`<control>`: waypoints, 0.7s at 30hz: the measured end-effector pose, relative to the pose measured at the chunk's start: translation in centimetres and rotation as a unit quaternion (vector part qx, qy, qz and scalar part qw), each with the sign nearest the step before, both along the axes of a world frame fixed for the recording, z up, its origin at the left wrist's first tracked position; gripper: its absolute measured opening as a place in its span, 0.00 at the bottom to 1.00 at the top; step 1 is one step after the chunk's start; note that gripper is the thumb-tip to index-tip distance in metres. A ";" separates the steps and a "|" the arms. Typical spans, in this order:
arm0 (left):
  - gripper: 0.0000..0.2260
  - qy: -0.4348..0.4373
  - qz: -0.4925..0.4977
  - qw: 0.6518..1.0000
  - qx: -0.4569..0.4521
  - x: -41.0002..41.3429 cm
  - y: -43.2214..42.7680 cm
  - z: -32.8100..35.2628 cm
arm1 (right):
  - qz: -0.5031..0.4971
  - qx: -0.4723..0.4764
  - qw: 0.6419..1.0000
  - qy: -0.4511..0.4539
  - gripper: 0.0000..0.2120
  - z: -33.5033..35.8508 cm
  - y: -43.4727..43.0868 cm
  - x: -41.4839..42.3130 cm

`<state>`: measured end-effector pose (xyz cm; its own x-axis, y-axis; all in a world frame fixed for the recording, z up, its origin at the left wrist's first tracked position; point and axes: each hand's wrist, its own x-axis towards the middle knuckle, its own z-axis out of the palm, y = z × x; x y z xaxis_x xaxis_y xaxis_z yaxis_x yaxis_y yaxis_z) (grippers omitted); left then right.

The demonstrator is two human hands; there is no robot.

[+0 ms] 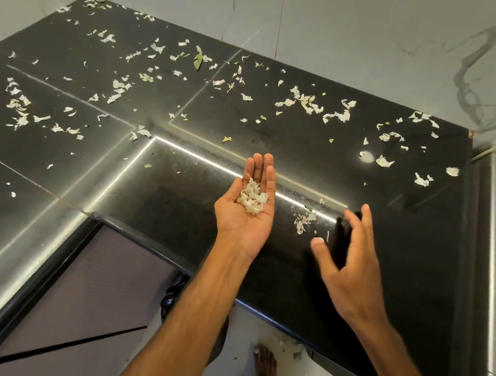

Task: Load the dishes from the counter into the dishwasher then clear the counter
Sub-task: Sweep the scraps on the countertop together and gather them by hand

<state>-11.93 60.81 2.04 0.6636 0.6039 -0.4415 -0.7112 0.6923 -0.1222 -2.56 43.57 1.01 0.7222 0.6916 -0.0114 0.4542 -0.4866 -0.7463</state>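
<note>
Scraps (341,115) across black counter (158,195), marble wall (376,29) behind (left hand (237,222) flat under scraps, right hand (351,268) spread, empty).

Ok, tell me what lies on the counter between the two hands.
A small cluster of pale scraps on the black counter, between left hand and right hand; head view.

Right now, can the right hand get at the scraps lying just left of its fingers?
Probably yes. The right hand is open and empty, close beside those scraps, with only bare counter between them and nothing in the way.
</note>
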 end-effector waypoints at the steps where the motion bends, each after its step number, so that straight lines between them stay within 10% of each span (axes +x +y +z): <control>1: 0.18 0.004 -0.001 1.000 0.003 -0.2 0.1 -0.2 | 0.026 -0.062 0.997 -0.041 0.43 -0.5 0.2 -0.2; 6: 0.18 0.014 -0.018 0.999 0.028 -0.8 0.5 -1.0 | 0.045 -0.220 0.957 -0.181 0.52 -2.2 4.2 -1.8; 11: 0.17 0.021 -0.038 0.996 0.078 -0.7 0.0 -1.8 | 0.041 -0.169 0.970 -0.171 0.46 -2.5 8.6 -2.4; 16: 0.18 0.025 -0.048 0.991 0.124 -0.9 -0.5 -2.6 | 0.015 0.078 0.997 0.000 0.33 -1.0 8.4 0.3; 21: 0.19 0.033 -0.052 0.987 0.145 -0.7 -0.5 -2.8 | 0.083 -0.003 0.995 -0.052 0.24 -1.5 8.1 3.0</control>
